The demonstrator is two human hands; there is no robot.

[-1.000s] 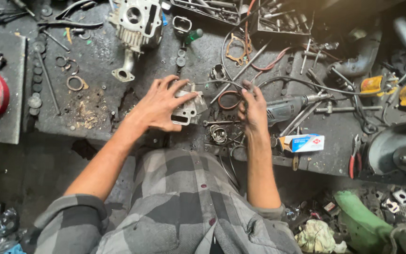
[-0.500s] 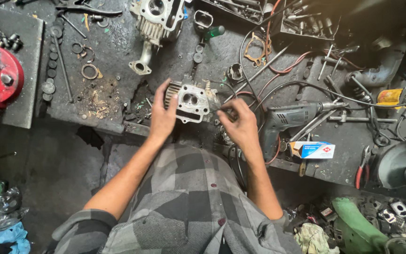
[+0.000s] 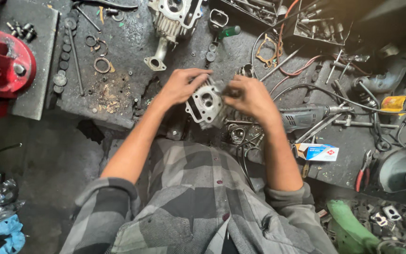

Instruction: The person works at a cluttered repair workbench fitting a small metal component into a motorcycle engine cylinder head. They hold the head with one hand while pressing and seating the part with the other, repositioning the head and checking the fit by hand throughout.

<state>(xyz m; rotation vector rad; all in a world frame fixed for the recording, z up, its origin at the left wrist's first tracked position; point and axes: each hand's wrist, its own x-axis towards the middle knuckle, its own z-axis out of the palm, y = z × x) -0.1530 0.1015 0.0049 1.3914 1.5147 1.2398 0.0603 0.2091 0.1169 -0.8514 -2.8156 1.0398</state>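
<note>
Both hands are clamping one finned cylinder head (image 3: 206,104) above the bench edge: left hand (image 3: 180,86) gripping its upper-left, right hand (image 3: 250,96) its right. Its bore is facing the camera, long axis running diagonally. A second head (image 3: 174,16) is lying beyond.

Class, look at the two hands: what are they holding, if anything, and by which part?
Both hands hold one grey metal engine part: the left hand grips its left side, the right hand its right side.
</note>
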